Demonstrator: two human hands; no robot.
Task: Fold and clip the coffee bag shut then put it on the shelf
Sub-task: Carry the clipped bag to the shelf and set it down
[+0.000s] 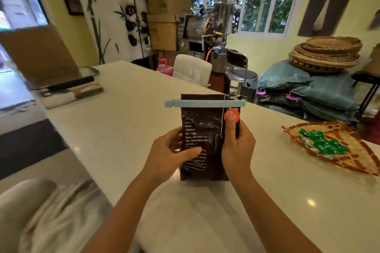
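A dark brown coffee bag [203, 129] with white print and an orange round sticker stands upright over the white table [123, 121]. A long pale blue clip [203, 103] lies across its folded top, sticking out on both sides. My left hand [174, 152] grips the bag's left edge, thumb across the front. My right hand [236, 146] holds the right edge, thumb pointing up toward the sticker. Whether the bag's bottom touches the table I cannot tell.
A pizza-slice shaped tray [359, 162] with green wrapped sweets lies on the table at the right. Books and a laptop [67, 86] sit at the far left. Behind the table stand a white chair [192, 68], a coffee roaster [216, 24], sacks and woven baskets [324, 53].
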